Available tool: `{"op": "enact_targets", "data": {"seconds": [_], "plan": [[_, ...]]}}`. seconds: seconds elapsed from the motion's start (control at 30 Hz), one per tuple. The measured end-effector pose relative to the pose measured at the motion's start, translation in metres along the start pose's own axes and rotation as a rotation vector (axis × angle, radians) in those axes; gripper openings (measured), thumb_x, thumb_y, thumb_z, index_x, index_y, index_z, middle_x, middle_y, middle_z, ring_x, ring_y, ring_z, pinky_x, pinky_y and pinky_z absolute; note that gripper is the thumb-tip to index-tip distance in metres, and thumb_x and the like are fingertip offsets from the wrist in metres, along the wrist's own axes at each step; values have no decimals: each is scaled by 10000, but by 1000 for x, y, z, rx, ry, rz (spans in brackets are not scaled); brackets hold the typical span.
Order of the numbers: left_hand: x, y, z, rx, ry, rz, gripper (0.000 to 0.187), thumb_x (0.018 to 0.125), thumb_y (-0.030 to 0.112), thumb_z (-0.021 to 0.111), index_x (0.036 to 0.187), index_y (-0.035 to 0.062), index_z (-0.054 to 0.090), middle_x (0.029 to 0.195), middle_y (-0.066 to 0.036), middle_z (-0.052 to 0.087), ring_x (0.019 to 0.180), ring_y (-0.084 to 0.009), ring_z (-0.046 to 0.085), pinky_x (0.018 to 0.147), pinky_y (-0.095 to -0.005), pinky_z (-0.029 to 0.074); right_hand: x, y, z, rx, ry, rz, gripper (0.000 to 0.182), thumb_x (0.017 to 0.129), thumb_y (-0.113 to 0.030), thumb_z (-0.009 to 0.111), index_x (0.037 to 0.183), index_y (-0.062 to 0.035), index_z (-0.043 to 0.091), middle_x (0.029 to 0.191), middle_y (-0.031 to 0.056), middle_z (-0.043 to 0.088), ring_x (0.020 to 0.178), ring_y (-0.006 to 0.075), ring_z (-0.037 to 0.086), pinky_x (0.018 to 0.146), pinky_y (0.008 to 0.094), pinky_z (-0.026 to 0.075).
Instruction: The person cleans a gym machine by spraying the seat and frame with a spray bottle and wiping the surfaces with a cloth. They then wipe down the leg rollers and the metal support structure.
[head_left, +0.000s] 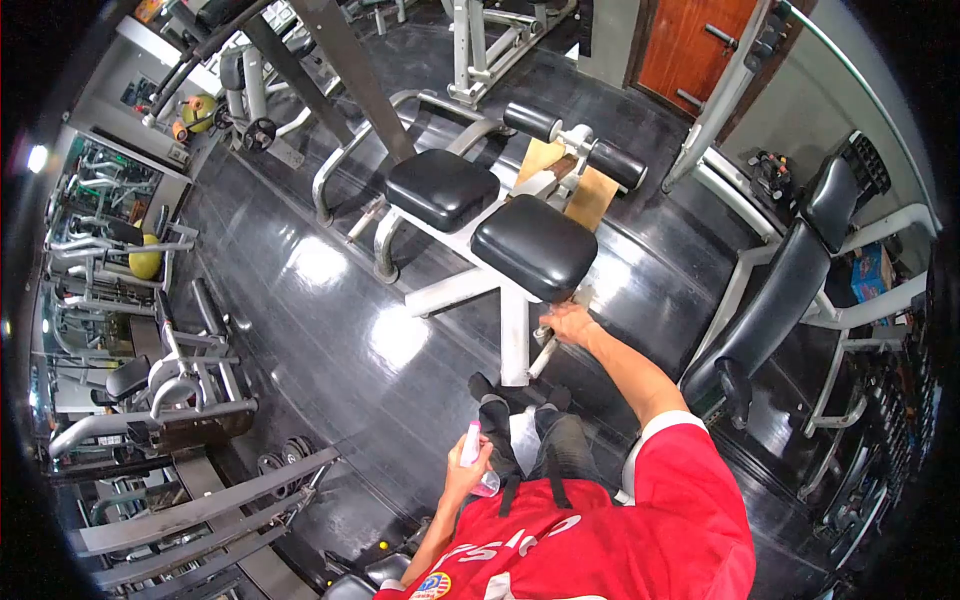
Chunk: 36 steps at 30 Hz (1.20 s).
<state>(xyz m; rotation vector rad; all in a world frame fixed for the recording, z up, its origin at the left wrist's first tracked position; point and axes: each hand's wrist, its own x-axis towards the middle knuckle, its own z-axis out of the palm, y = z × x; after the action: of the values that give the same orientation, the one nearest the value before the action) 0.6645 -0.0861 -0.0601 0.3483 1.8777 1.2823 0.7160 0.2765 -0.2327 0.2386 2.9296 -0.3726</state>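
Red-brown door (690, 50), black padded bench (772, 290) at right, beside it perhaps a blue box (872, 273).

bottle (471, 446) partly behind fingers (484, 459), shirt (690, 490) cropped

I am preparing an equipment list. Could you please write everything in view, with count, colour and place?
Spray bottle: one, pink and white, lower centre
Exercise machine: one, white frame, centre
Padded seats: two, black, same machine
Roller pads: two, black, beyond the seats
Inclined bench: one, black pad, right
Door: one, orange, top right
Large balls: two, yellow, left
Weight plates: several, dark, lower left
Other machines: several, grey, left and top
Floor: one, black, throughout
Shirt: one, red, bottom
Left hand: one, bare, around the bottle
Right hand: one, bare, below the nearer seat
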Motion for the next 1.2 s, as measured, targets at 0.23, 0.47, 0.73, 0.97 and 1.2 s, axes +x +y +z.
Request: {"op": "enact_targets", "data": {"seconds": [0.23,0.47,0.73,0.97,1.2], "plan": [[2,-3,-4,-3,8,-32,150,869,80,674,974,24,583,673,-21,588,501,-103,589,443,-245,425,15,-117,-7,338,-458,-154,341,806,-224,581,1144,-217,622,1098,120,658,1069,333,618,858,464,511],[7,5,-6,-24,16,-26,144,877,82,661,982,12,591,664,-37,597,514,-96,583,466,-246,440,-12,-91,3,1073,-86,-216,427,842,-106,540,1269,-107,549,1070,146,658,1018,283,631,818,437,493],[9,3,-4,-27,1,-29,134,881,80,659,975,18,586,649,-21,591,514,-95,591,452,-234,424,-101,56,46,1520,-230,500,390,956,-97,445,1342,-83,498,1235,66,578,1085,180,559,904,374,482],[-2,0,-10,74,-41,-78,142,873,72,666,973,13,584,679,-28,594,529,-94,587,474,-240,446,6,48,96,2545,619,986,353,982,-255,423,1288,-92,487,1321,155,525,1175,311,521,1025,512,367],[-2,-1,-11,46,-24,-57,144,874,73,665,973,13,579,681,-25,595,526,-95,584,471,-238,444,-11,-72,111,2923,732,862,364,1017,-284,374,1328,-111,450,1307,90,540,1170,260,534,1008,468,438]]}}
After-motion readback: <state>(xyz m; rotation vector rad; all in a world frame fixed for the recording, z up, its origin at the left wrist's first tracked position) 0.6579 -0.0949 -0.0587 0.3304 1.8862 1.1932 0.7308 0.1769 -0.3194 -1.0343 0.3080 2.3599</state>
